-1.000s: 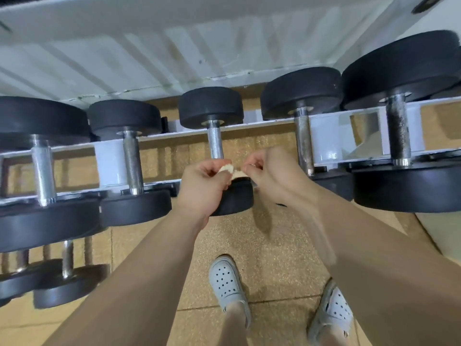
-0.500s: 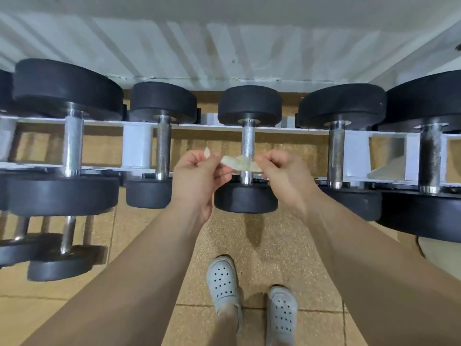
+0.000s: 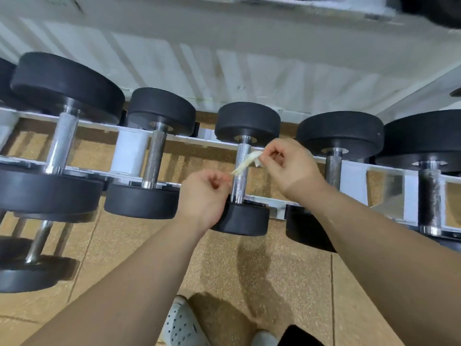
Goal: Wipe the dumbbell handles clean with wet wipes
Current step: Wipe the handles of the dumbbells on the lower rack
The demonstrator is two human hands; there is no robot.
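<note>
head view: a left hand (image 3: 204, 193) and a right hand (image 3: 291, 166) each pinched one end of one twisted wet wipe (image 3: 245, 162), fingers curled tight. they held it taut across the steel handle (image 3: 238, 188) between them, likely to rub it back and forth. the right fingers sat farther up the handle than the left. at least five dumbbells (image 3: 159, 111) lay along one white rack (image 3: 129, 153), with another lower, far left of the left fingers.
</note>
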